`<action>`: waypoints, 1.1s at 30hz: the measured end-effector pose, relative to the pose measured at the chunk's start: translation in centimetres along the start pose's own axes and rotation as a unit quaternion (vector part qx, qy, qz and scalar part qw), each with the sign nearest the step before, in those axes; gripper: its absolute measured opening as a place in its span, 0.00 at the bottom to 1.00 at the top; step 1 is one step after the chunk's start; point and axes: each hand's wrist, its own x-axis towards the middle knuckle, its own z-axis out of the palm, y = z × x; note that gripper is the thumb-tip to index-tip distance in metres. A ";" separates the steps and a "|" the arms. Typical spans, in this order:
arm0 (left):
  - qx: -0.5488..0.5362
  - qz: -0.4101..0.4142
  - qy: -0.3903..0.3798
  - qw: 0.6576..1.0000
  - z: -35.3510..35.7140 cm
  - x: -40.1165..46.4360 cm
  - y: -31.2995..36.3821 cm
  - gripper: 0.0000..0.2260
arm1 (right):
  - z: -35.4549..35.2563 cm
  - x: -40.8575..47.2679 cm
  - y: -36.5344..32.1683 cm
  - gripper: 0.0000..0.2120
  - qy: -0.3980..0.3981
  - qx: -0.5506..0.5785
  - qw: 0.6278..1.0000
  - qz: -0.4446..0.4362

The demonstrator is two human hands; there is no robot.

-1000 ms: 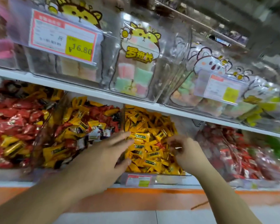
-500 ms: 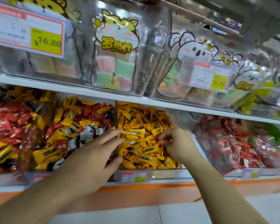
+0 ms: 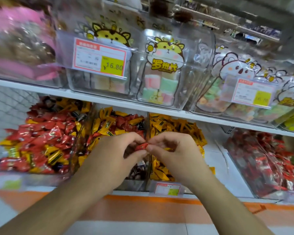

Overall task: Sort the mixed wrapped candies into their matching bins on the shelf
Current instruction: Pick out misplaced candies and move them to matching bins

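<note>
Red wrapped candy [image 3: 142, 146] sat pinched between both hands, above the divider between the mixed bin [image 3: 119, 126] and the yellow-candy bin [image 3: 175, 128] | left hand [image 3: 115, 160] gripped its left end | right hand [image 3: 175, 155] gripped its right end

Def a shop, candy aisle prob. White shelf [image 3: 109, 99] w/ clear bins [image 3: 199, 68] of loose wrapped sweets, cartoon-printed bags, and a price tag [image 3: 99, 56] reading ¥16.80 clipped on front.
</note>
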 end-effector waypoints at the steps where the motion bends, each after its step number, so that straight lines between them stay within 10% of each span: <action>1: 0.016 -0.008 0.004 1.000 -1.0 -0.3 0.0 0.06 | 0.5 0.0 -0.4 0.02 -0.010 0.023 1.000 0.001; 12: 0.225 -0.150 0.109 0.957 -9.6 0.6 -6.0 0.21 | 1.2 0.3 1.3 0.08 -0.020 -0.051 0.998 0.006; 22: 0.126 0.025 -0.054 0.990 -0.7 0.7 -1.6 0.18 | -9.0 0.7 6.6 0.11 0.157 -0.231 0.956 0.088; 33: 0.181 0.106 -0.090 0.974 12.3 6.9 5.0 0.17 | -12.8 -0.6 12.2 0.13 0.138 -0.186 0.956 0.182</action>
